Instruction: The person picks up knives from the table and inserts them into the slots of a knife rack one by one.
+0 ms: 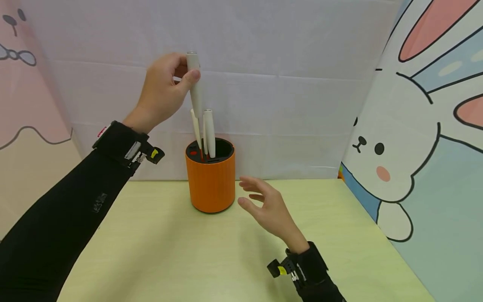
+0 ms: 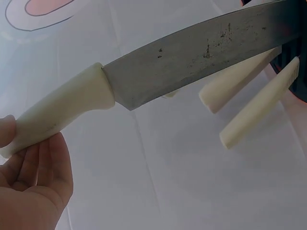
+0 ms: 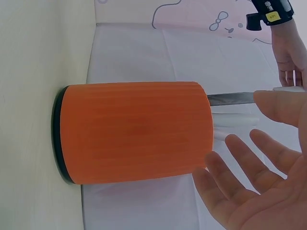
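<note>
My left hand pinches the white handle of a kitchen knife near its top end, with the thumb on one side and fingertips on the other. The knife stands nearly upright over an orange round knife block with a black top. In the left wrist view its broad, spotted blade shows for most of its length, its far end at the block's dark top. Other white-handled knives stand in the block. My right hand is beside the block on the right, fingers loosely spread, holding nothing.
The block stands on a pale yellow-green table, close to the white sheet hung behind. Cartoon-printed sheets hang at both sides. Each wrist wears a black strap with a small camera.
</note>
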Available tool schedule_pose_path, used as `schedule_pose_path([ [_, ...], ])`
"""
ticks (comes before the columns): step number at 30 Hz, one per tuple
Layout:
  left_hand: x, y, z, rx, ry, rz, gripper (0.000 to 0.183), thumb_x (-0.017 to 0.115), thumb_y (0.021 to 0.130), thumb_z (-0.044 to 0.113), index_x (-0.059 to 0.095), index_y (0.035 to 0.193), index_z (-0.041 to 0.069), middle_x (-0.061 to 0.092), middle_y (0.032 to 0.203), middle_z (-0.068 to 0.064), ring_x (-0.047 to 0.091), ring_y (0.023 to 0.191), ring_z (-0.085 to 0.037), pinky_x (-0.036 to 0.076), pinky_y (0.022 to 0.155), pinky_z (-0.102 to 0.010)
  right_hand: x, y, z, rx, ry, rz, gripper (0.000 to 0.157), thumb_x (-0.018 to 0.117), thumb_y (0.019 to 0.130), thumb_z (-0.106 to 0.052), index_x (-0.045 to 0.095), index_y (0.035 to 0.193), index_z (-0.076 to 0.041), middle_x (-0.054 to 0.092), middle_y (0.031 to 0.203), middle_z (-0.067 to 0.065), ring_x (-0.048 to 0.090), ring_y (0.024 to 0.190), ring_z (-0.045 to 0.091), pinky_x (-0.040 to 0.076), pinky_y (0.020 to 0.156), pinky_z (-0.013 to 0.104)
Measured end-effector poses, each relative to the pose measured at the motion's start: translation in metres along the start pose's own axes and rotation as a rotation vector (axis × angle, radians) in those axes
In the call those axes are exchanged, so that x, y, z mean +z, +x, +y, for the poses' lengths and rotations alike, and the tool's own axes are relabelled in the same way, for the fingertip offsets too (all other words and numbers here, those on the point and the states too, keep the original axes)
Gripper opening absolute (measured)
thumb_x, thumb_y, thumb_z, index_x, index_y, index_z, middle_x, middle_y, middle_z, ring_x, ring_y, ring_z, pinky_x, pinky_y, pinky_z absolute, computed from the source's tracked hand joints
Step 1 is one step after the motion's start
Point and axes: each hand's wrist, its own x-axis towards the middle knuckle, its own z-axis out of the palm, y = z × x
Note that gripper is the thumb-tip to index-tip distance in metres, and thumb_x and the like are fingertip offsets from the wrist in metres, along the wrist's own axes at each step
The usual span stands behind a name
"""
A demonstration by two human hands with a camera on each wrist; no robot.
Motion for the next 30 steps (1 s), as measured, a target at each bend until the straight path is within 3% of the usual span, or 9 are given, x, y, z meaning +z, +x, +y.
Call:
schedule_pose_path([
  [13, 0.017, -0.014, -0.018, -0.003, 0.012, -0.054, 0.029, 0.054, 0.099, 0.032, 0.059, 0.117, 0.009, 0.057, 0.103, 0.005, 0.055, 0.091, -0.005, 0.05, 0.081, -0.026, 0.0, -0.001, 0.003, 0.017, -0.023, 0.004, 0.047, 0.068, 0.091, -0.023, 0.05, 0.133, -0.028, 0.057, 0.123, -0.01, 0.053, 0.111, 0.007, 0.049, 0.092, 0.039],
  [30, 0.034, -0.031, -0.043, -0.032, 0.008, -0.091, 0.026, 0.054, 0.099, 0.031, 0.058, 0.112, 0.009, 0.057, 0.1, 0.002, 0.054, 0.088, -0.008, 0.05, 0.081, -0.03, 0.0, -0.001, 0.006, 0.02, -0.046, 0.006, 0.046, 0.068, 0.091, -0.024, 0.05, 0.134, -0.029, 0.057, 0.123, -0.01, 0.052, 0.112, 0.006, 0.049, 0.092, 0.04],
])
